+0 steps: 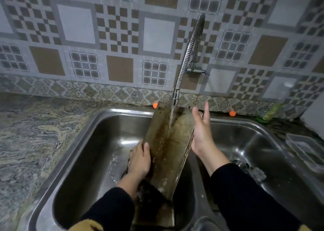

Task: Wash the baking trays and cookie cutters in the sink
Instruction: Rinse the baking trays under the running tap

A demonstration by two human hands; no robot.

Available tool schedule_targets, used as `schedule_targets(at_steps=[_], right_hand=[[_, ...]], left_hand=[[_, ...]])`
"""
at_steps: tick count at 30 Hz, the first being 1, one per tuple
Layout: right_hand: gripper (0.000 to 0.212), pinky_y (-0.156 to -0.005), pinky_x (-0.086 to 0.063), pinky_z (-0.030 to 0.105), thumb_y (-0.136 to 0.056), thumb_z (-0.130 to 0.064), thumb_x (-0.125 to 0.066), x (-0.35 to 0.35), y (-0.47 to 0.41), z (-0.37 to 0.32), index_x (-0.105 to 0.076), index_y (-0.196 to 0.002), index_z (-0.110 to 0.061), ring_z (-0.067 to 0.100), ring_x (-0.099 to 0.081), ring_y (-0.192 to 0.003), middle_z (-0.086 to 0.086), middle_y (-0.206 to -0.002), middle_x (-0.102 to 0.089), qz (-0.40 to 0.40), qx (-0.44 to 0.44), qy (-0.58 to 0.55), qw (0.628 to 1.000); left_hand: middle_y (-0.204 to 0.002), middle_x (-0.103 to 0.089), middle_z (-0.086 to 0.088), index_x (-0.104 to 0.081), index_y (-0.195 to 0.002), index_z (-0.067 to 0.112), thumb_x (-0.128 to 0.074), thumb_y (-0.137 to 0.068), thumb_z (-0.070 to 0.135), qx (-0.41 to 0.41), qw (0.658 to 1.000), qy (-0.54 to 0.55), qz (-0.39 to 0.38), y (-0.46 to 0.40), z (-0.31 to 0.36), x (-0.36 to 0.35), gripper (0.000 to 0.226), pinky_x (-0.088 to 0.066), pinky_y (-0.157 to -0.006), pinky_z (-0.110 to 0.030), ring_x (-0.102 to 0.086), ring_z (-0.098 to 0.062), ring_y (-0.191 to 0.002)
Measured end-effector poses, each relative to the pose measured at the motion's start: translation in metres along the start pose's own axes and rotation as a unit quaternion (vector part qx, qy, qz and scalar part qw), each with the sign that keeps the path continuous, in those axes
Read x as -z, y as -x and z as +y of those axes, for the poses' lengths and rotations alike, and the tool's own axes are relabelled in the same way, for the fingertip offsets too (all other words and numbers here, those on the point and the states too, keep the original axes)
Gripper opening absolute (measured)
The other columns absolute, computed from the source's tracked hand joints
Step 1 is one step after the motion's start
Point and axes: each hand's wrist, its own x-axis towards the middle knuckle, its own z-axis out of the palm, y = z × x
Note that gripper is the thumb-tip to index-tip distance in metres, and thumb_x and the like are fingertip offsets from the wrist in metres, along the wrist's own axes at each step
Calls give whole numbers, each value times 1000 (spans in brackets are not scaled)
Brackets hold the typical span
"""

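Dim, seemingly artificial light on patterned wall tiles above a marbled countertop.

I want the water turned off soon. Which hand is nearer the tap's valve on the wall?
Right. The right hand is just below the valve, at the tray's right edge; the left hand grips its lower left edge.

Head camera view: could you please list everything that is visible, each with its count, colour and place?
baking tray: one, stained brown metal, tilted over the left basin under the water stream
second tray: one, dark, low in the left basin
faucet: one, silver flexible hose, on the wall, running
sink: one, steel, two basins
countertop: one, marbled grey-beige, left
orange balls: two, behind the sink
green bottle: one, far right
clear container: one, right edge
tiled wall: grey-brown pattern
left hand: grips the tray's left edge
right hand: open, against the tray's right edge
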Motion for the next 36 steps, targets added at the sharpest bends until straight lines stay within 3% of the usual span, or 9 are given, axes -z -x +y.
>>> schedule_targets(at_steps=[6, 13, 15, 18, 23, 26, 30, 34, 36], right_hand=[[46, -100, -25, 21, -101, -21, -43, -10, -7, -4, -36, -142, -40, 11, -26, -141, -8, -155, -28, 35, 110, 112, 987], [41, -99, -28, 17, -101, -21, -43, -19, -9, 0, -43, -141, -32, 12, -34, -138, -6, -149, -39, 39, 111, 130, 984], [42, -100, -27, 17, -101, -21, -42, -17, -8, -8, -41, -142, -32, 12, -33, -138, -7, -150, -38, 51, 115, 125, 984], [47, -99, -28, 20, -102, -21, -40, -10, -10, -29, -32, -146, -36, 14, -30, -140, -4, -153, -31, 74, 119, 101, 985], [61, -108, -28, 37, -100, -33, -42, 6, -23, -67, -7, -149, -44, 18, -22, -143, -5, -159, -14, 41, 135, 111, 984], [54, -106, -28, 36, -101, -45, -32, 30, -37, -73, -9, -150, -41, 20, -27, -141, -2, -157, -22, 0, 112, 188, 976], [56, -115, -20, 42, -101, -45, -28, 69, -40, -52, -10, -152, -32, 23, -18, -145, 0, -159, -13, 35, 60, 263, 962], [61, -110, -27, 45, -99, -38, -41, 106, -30, -37, -10, -151, -35, 30, -20, -143, 6, -159, 3, 126, 64, 312, 940], [59, -111, -27, 45, -99, -34, -42, 128, -30, -27, -13, -151, -35, 30, -22, -143, 8, -158, -14, 111, 51, 333, 935]], left_hand=[[-158, -11, -11, -1, -153, 23, -15, -98, 52, 11, 999, -51, -16, 31, 6, -9, 64, -9, -119, -45, -7, -26, -146], [-151, 34, 16, 27, -140, 37, 0, -82, 70, -239, 964, -105, -45, 70, 59, -25, 72, 10, -117, -46, 32, -8, -140], [-155, 29, 10, 28, -140, 34, -16, -86, 69, -255, 957, -133, -32, 71, 73, -26, 78, 4, -119, -46, 28, -12, -142], [-160, 12, 5, 35, -136, 45, -46, -95, 31, -314, 933, -177, 10, 67, 89, -21, 91, -26, -115, -49, 6, -22, -148], [-161, -2, 1, 27, -138, 51, -43, -87, -7, -378, 905, -187, 55, 59, 135, -8, 104, -52, -83, -44, -43, -32, -131], [-156, -27, -2, 14, -145, 33, -46, -88, -6, -400, 893, -178, 101, 54, 162, -3, 92, -51, -77, -44, -60, -32, -108], [-135, -51, -4, -7, -152, 27, -37, -95, -1, -404, 909, -57, 84, 57, 189, -4, 70, -33, -100, -28, -53, -19, -118], [-133, -46, 15, -28, -149, 24, -40, -97, 2, -368, 920, 136, 11, 66, 188, -27, 57, -31, -102, -5, -42, 7, -123], [-137, -39, 17, -30, -148, 20, -42, -100, 12, -327, 931, 161, 10, 68, 177, -45, 50, -27, -100, 0, -36, 5, -128]])
